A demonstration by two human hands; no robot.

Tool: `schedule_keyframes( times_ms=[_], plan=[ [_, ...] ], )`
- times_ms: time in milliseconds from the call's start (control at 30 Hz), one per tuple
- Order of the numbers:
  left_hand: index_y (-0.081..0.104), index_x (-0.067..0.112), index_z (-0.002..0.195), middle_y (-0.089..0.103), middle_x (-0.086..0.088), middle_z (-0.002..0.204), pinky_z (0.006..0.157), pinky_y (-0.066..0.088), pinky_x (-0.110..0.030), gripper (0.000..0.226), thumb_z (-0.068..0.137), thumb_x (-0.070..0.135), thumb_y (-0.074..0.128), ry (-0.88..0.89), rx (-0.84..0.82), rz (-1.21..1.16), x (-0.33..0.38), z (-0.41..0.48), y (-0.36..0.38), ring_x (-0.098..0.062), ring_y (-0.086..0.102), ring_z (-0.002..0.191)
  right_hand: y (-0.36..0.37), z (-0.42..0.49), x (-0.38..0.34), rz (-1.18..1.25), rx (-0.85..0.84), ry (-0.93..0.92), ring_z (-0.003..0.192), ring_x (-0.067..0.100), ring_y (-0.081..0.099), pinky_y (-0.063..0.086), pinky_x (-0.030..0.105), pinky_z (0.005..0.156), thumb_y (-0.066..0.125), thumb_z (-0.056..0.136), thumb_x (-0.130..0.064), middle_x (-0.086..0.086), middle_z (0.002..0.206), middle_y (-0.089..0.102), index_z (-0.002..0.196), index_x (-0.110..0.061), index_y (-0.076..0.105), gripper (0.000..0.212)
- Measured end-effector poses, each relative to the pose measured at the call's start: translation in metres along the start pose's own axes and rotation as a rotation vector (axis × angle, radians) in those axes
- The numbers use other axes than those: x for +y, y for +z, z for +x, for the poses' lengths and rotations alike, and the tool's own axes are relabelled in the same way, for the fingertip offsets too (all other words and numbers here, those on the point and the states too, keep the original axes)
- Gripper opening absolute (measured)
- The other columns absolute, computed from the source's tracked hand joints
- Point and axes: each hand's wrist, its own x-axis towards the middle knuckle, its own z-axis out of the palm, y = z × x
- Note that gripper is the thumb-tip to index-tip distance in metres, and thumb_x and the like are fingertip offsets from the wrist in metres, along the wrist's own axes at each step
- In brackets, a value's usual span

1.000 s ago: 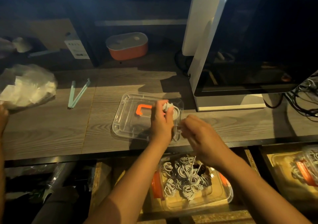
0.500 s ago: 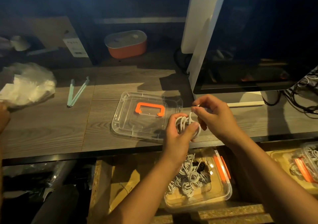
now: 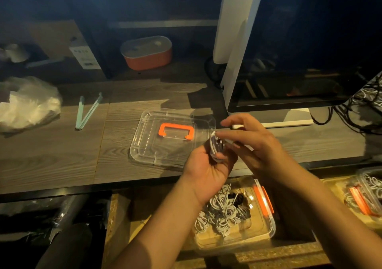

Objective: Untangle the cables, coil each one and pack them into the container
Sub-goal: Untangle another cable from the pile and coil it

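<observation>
Item: white cable coil (image 3: pixel 215 147), wrap in progress. We are gripping it in the left hand (image 3: pixel 206 170), over the front edge of the desk (image 3: pixel 62 155), just beside the clear lid (image 3: pixel 148 151). The right hand (image 3: pixel 255 142) is reaching across its top, fingers blurred. We cannot tell whether it is pinching the loose end. In our judgement the tail needs tucking tight before the coil drops into the container (image 3: pixel 272 226) below.

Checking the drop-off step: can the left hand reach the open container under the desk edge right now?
Probably yes. The container sits uncovered right below the left hand, its lid off on the desk, with nothing between them.
</observation>
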Motion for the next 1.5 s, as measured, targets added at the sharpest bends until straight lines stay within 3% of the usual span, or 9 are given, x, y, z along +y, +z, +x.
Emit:
schedule_keyframes(
  times_ms=[200,400,600,833,1000,1100,1200,1333,1500],
  plan=[
    [0.062,-0.005,0.082,0.056,-0.014,0.076,0.036,0.039,-0.014,0.022,0.080,0.011,0.047,-0.114,-0.001,0.026,-0.006,-0.004,0.004,-0.011,0.051,0.057,-0.027,-0.001,0.000,0.289,0.103,0.114,0.094,0.011,0.065,0.057,0.031,0.078,0.059,0.085,-0.044,-0.003,0.100,0.063,0.112,-0.024,0.052,0.034],
    [0.058,0.001,0.081,0.053,-0.009,0.066,0.034,0.037,-0.014,0.020,0.085,0.014,0.044,-0.143,-0.002,0.114,-0.008,-0.004,0.012,-0.011,0.051,0.050,-0.030,-0.005,0.008,-0.343,0.014,-0.306,0.080,0.010,0.044,0.037,0.014,0.057,0.030,0.102,-0.034,-0.002,0.097,0.044,0.118,-0.023,0.049,0.027],
    [0.058,-0.002,0.089,0.048,-0.009,0.072,0.030,0.034,-0.015,0.022,0.088,0.014,0.043,-0.267,-0.044,0.094,-0.007,-0.006,0.007,-0.016,0.050,0.045,-0.043,-0.013,0.017,-0.436,-0.093,-0.357,0.085,0.012,0.045,0.046,0.020,0.057,0.036,0.099,-0.030,-0.002,0.100,0.043,0.121,-0.020,0.047,0.026],
    [0.058,0.007,0.086,0.053,-0.006,0.069,0.032,0.034,-0.012,0.025,0.097,0.014,0.037,0.031,0.094,0.347,-0.016,0.005,0.007,-0.007,0.046,0.048,-0.037,-0.011,0.010,-0.580,-0.135,-0.363,0.079,0.018,0.055,0.054,0.026,0.053,0.044,0.089,-0.020,0.009,0.084,0.065,0.103,-0.004,0.069,0.033],
    [0.066,0.011,0.089,0.063,-0.009,0.086,0.063,0.051,-0.027,0.024,0.095,0.029,0.050,0.279,0.227,0.528,-0.026,0.016,0.004,-0.018,0.060,0.076,-0.019,-0.023,0.010,-0.624,0.031,-0.284,0.073,0.026,0.069,0.057,0.030,0.060,0.041,0.097,-0.024,0.015,0.082,0.071,0.096,0.002,0.072,0.040],
    [0.065,0.017,0.095,0.063,-0.010,0.097,0.083,0.050,-0.037,0.019,0.094,0.030,0.052,0.485,0.332,0.591,-0.033,0.024,0.003,-0.022,0.059,0.092,0.008,-0.034,0.012,-0.485,0.120,-0.071,0.094,0.023,0.069,0.059,0.037,0.075,0.043,0.095,-0.024,0.014,0.100,0.072,0.106,-0.001,0.069,0.036],
    [0.061,0.027,0.094,0.062,-0.004,0.100,0.081,0.049,-0.033,0.009,0.094,0.027,0.052,0.749,0.320,0.693,-0.035,0.026,0.001,-0.018,0.059,0.094,0.025,-0.035,0.001,0.050,0.185,0.251,0.124,0.009,0.052,0.046,0.026,0.100,0.046,0.092,-0.029,-0.008,0.127,0.062,0.125,-0.017,0.060,0.038],
    [0.058,0.021,0.104,0.062,-0.001,0.108,0.076,0.051,-0.023,0.012,0.094,0.022,0.054,0.934,0.231,0.867,-0.032,0.022,-0.006,-0.013,0.062,0.097,0.031,-0.026,-0.017,0.511,0.298,0.445,0.108,0.012,0.060,0.049,0.019,0.086,0.062,0.087,-0.030,-0.010,0.107,0.067,0.108,-0.038,0.069,0.023],
    [0.057,0.018,0.103,0.064,0.000,0.110,0.074,0.052,-0.019,0.013,0.091,0.014,0.057,0.919,0.189,0.896,-0.027,0.022,-0.012,-0.010,0.063,0.099,0.033,-0.024,-0.024,0.644,0.391,0.660,0.090,0.013,0.068,0.054,0.025,0.078,0.060,0.087,-0.009,-0.002,0.090,0.074,0.092,-0.025,0.073,0.020]
  ],
)
